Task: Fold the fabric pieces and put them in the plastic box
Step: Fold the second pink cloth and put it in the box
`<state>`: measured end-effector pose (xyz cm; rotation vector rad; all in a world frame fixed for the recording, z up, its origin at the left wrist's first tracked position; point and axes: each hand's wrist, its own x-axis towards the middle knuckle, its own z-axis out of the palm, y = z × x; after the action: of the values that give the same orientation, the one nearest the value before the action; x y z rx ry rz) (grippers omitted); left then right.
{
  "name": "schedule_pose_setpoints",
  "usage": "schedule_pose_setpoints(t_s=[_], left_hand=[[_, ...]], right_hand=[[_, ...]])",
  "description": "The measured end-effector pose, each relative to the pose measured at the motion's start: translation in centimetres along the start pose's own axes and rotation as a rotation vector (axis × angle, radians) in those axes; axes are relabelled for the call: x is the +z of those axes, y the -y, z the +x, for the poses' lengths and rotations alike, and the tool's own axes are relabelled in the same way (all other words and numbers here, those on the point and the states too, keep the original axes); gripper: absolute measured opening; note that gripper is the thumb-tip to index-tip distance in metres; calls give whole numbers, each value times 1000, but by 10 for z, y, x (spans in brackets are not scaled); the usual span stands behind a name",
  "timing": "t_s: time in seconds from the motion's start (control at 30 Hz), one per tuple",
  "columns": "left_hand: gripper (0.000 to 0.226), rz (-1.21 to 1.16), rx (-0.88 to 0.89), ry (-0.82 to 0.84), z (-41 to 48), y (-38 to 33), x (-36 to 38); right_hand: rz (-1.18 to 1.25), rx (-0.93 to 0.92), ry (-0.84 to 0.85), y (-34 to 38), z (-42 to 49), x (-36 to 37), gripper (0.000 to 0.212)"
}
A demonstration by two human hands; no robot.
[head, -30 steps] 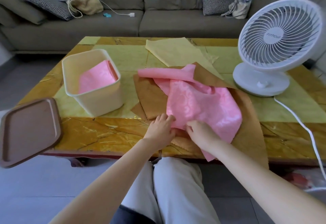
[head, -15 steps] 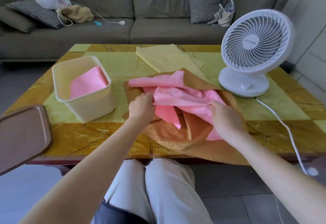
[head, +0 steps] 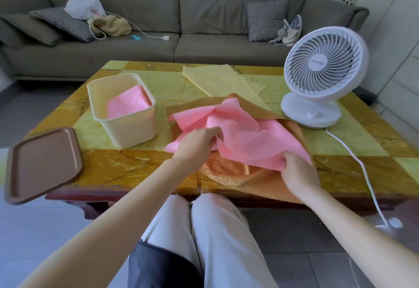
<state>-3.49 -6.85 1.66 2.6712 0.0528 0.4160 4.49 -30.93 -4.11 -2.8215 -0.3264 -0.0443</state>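
Right hand has slid back toward the table front edge, clutching the pink cloth by its near corner; left hand pinches its left edge, clear of the plastic box.

Pale beige trousers meet a dark navy top.

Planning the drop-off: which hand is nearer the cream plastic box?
Left. The left hand grips the loose pink fabric just right of the cream plastic box; the right hand grips the fabric's near edge, farther right.
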Motion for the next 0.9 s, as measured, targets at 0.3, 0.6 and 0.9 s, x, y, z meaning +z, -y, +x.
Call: schedule_pose_setpoints(t_s=[0.3,0.6,0.9], left_hand=[[20,169,-94,420,-66,21,34],[41,2,-103,851,-64,10,22],[34,65,-256,269,-24,25,2]], right_hand=[[-73,40,78,-22,-41,6,40],[-226,71,184,-53,-50,-20,44],[-144,-35,113,-21,4,-36,39]])
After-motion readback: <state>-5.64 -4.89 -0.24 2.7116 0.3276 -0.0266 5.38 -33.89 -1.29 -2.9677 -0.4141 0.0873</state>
